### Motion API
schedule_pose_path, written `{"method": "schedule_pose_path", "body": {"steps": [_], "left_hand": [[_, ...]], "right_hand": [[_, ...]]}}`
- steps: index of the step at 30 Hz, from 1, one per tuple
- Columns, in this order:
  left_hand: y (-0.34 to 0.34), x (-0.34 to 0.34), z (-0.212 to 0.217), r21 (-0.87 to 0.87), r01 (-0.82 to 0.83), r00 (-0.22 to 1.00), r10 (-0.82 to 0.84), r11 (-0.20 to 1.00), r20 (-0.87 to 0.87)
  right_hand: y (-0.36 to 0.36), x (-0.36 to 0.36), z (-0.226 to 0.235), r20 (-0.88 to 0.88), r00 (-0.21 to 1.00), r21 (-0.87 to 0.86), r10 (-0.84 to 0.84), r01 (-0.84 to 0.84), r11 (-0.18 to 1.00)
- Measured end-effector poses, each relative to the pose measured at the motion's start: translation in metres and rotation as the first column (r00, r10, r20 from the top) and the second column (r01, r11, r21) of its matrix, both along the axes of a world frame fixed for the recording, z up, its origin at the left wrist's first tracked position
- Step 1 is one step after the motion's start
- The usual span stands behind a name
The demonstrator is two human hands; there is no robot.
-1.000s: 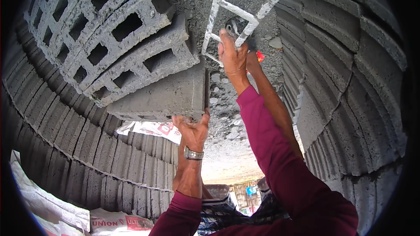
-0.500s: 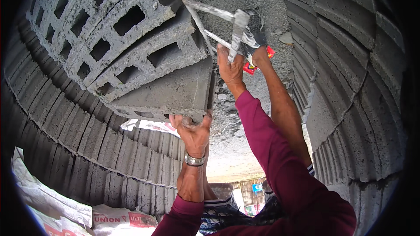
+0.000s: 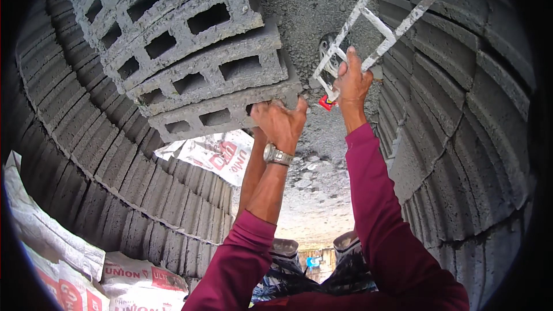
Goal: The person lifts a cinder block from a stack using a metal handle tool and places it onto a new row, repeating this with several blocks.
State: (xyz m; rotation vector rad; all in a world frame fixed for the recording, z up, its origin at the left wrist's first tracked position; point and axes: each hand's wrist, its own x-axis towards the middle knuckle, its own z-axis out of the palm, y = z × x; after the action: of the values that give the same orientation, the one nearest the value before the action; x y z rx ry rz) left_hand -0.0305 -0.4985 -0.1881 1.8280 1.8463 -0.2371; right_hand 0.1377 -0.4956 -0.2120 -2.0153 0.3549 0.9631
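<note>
- At the lower left, white cement sacks with red print lie partly crumpled, cut off by the lower edge.
- Above them, curved rows of grey concrete blocks stand packed closely side by side.
- Toward the upper middle, a pile of hollow concrete blocks shows rectangular openings in its rough near faces.
- Lowest in that pile is the bottom hollow block, directly beneath the others; a loose white sack with red print shows below it.
- The left hand is part open and bent round the right end of the bottom hollow block, fingers at its rightmost opening and thumb by the corner; a metal-banded wristwatch sits on the wrist.
- Grey gravel ground runs between the stacks, with a small red packet just left of the right hand.
- The right hand is closed around the lower end of a pale, paint-worn ladder-like frame, which slants up and right over the gravel.
- At the right, tall stacked concrete blocks form a wall.
</note>
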Motion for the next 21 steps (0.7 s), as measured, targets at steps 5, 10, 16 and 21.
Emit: {"method": "schedule_pose_path", "body": {"steps": [5, 10, 16, 21], "left_hand": [[0.004, 0.004, 0.009, 0.013, 0.037, 0.999, -0.037, 0.999, -0.001], [0.022, -0.017, 0.051, -0.096, 0.023, 0.968, 0.002, 0.995, 0.251], [0.043, -0.016, 0.065, -0.085, -0.101, 0.954, 0.121, 0.991, 0.275], [0.087, 0.018, 0.063, 0.355, 0.122, 0.987, -0.153, 0.927, 0.058]], "right_hand": [[0.011, 0.011, 0.038, -0.076, 0.994, 0.034, -0.080, 0.083, 0.996], [0.016, 0.013, 0.052, -0.083, 0.996, 0.031, -0.035, 0.037, 0.999], [0.024, 0.015, 0.043, -0.089, 0.993, -0.018, 0.073, -0.075, 0.997], [0.039, 0.023, 0.052, -0.060, 0.991, -0.049, 0.123, -0.126, 0.991]]}}
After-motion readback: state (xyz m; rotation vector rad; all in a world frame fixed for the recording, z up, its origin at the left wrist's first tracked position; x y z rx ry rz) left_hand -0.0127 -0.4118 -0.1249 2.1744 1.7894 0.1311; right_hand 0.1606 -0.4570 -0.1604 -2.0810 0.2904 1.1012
